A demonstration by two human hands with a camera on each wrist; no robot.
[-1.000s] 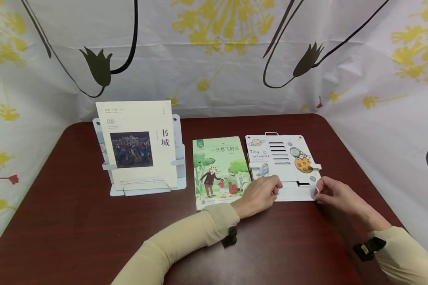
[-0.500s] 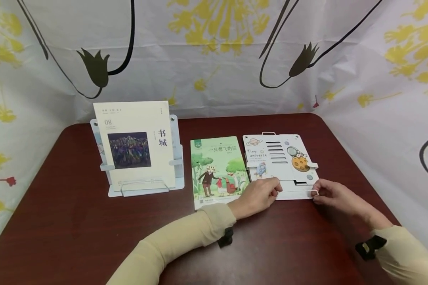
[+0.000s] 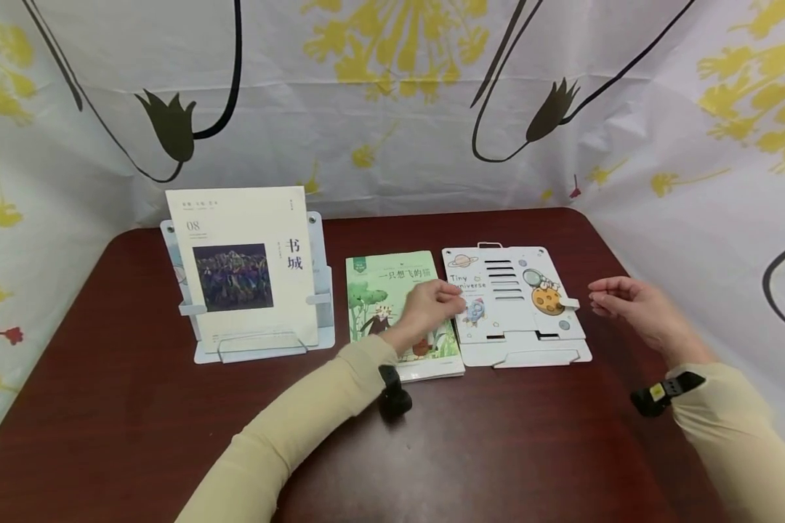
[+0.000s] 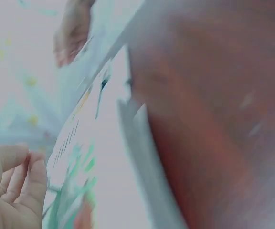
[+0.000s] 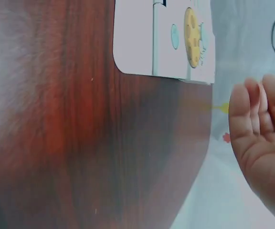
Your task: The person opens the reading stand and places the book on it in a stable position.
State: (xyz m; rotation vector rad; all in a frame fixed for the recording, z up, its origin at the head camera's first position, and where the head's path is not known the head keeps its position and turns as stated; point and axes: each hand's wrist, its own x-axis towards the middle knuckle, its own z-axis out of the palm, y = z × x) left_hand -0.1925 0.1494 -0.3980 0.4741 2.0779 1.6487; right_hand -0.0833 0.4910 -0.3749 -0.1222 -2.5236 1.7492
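Observation:
A white book stand [image 3: 517, 319] printed with "Tiny universe", a rocket and an astronaut lies flat on the table, its wire bracket [image 3: 539, 354] folded down along the near edge. My left hand [image 3: 428, 309] is above the green picture book [image 3: 392, 290], fingertips at the stand's left edge, where they hide the left side clip. In the left wrist view, thumb and fingertips [image 4: 35, 164] come close together with nothing visible between them. My right hand [image 3: 647, 316] hovers right of the stand, apart from its right clip [image 3: 568, 303]. Its fingers are loosely bent and hold nothing.
On the left, a cream book [image 3: 248, 276] leans upright on a light blue book stand [image 3: 323, 305] with side clips and a wire bracket. All of this is on a dark red table [image 3: 137, 436]. A patterned white cloth [image 3: 419, 145] hangs behind and at the sides.
Both hands have let go of the wire bracket, which has gone down flat. My left hand has moved up and left, over the green book; my right hand has moved up and right.

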